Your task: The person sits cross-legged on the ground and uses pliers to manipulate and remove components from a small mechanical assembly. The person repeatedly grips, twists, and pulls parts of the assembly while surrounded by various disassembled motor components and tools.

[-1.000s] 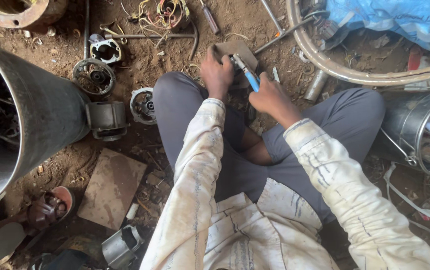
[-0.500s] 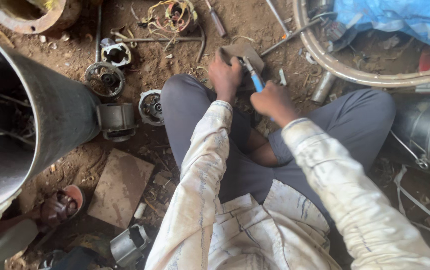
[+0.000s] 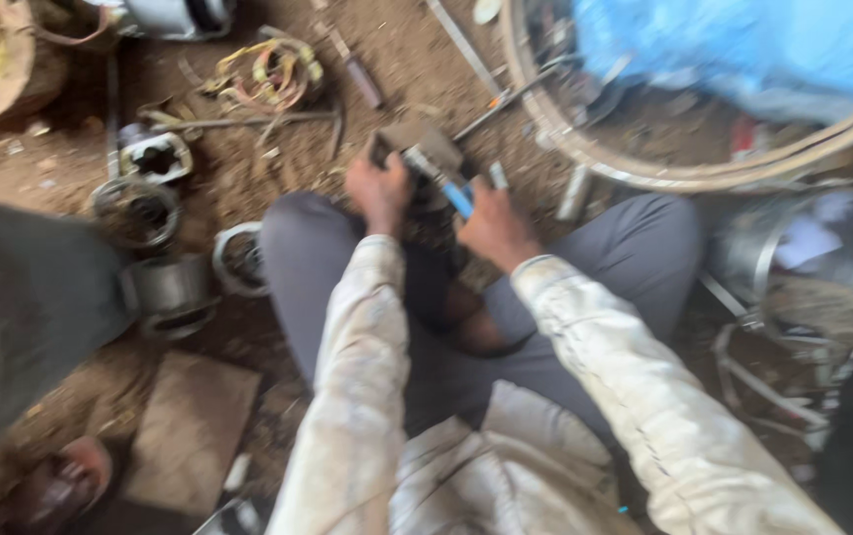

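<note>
I sit cross-legged on dirt ground in grey trousers and a stained pale shirt. My left hand grips a small grey metal part held just past my knees. My right hand is closed on a blue-handled tool whose metal tip rests against that part. The frame is blurred, so the exact kind of tool is unclear.
A large dark metal drum lies at my left. Round motor housings and rings and a copper wire coil lie on the dirt. A big metal hoop with blue sheeting is at upper right. A flat board sits lower left.
The view has drifted, shifting the scene slightly down in frame. Both hands stay on the metal part and the blue-handled tool, with small movement only.
</note>
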